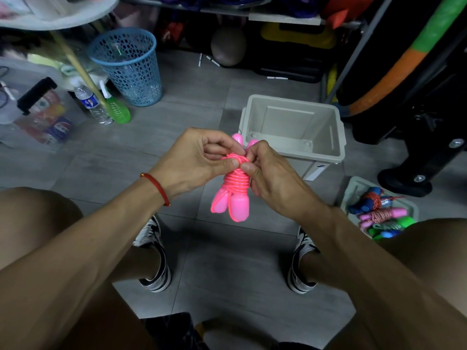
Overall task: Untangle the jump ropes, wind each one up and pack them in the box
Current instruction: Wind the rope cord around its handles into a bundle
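Grey tile floor (202, 102); both hands pinch pink rope (233, 180).

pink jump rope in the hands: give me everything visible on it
The glossy pink plastic jump rope is wound into a tight bundle: cord coiled round its two pink handles, whose rounded ends stick out above and below. It hangs roughly upright in mid-air over the grey tiled floor, in front of the empty beige plastic box. The left hand and right hand both pinch the cord near the top.
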The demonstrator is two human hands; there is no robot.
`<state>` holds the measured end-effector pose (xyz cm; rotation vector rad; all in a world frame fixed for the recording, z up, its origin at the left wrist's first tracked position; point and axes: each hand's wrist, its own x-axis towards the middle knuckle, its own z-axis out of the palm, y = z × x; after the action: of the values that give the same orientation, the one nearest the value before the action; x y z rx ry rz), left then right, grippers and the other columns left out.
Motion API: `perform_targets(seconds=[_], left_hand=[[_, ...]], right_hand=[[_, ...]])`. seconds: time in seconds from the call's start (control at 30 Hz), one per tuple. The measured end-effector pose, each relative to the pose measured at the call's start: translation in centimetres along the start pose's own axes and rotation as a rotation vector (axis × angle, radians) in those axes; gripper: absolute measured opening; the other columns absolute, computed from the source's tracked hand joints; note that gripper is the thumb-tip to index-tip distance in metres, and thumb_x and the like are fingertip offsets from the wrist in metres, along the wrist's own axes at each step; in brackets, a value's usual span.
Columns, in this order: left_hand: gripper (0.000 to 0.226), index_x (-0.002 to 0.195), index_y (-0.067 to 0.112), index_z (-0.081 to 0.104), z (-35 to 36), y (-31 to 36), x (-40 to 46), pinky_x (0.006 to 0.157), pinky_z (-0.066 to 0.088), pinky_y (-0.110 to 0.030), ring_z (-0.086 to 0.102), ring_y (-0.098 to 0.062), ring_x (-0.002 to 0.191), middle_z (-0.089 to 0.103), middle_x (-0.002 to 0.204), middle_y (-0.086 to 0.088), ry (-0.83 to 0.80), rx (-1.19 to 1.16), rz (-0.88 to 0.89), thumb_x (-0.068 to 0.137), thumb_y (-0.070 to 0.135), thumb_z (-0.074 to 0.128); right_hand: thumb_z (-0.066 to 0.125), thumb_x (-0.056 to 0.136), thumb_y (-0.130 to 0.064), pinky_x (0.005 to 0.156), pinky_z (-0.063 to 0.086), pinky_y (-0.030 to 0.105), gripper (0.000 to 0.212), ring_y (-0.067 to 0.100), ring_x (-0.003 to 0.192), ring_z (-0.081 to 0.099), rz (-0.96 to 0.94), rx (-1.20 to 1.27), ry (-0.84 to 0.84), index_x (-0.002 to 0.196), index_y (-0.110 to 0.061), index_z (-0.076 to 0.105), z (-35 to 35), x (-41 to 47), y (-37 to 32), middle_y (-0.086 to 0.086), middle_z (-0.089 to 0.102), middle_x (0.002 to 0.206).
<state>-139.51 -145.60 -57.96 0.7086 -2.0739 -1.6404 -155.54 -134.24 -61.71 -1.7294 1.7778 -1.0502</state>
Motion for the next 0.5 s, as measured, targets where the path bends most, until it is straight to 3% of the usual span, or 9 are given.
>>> perform_targets(seconds=[0.17,0.33,0.5], left_hand=[[0.022,0.103,-0.003,0.071,0.3,-0.1,-0.1,0.086,0.059,-0.031,0.074,-0.024,0.092,0.076,0.096,-0.015,0.018,-0.033,-0.017,0.082,-0.005,0.075],[0.021,0.101,0.002,0.072,1.0,-0.4,-0.1,0.081,0.059,-0.028,0.075,-0.021,0.087,0.077,0.091,-0.013,0.067,-0.07,-0.058,0.081,-0.005,0.076],[0.02,0.099,0.005,0.074,1.6,-0.6,-0.1,0.082,0.06,-0.031,0.075,-0.02,0.086,0.077,0.09,-0.012,0.112,-0.069,-0.087,0.08,0.0,0.079]], right_hand=[[0.047,0.105,-0.028,0.059,0.042,0.026,0.021,0.013,0.063,0.052,0.027,-0.031,-0.009,0.095,-0.01,0.041,-0.1,-0.2,-0.5,-0.002,0.052,0.078],[0.039,0.107,-0.038,0.065,0.033,0.014,0.022,-0.002,0.073,0.048,0.044,-0.12,-0.005,0.097,-0.018,0.037,0.0,-0.5,-0.3,-0.017,0.043,0.088],[0.037,0.108,-0.032,0.068,0.035,0.012,0.02,-0.001,0.078,0.046,0.175,-0.022,0.008,0.095,-0.017,0.04,-0.1,-0.5,-0.2,-0.016,0.045,0.09]])
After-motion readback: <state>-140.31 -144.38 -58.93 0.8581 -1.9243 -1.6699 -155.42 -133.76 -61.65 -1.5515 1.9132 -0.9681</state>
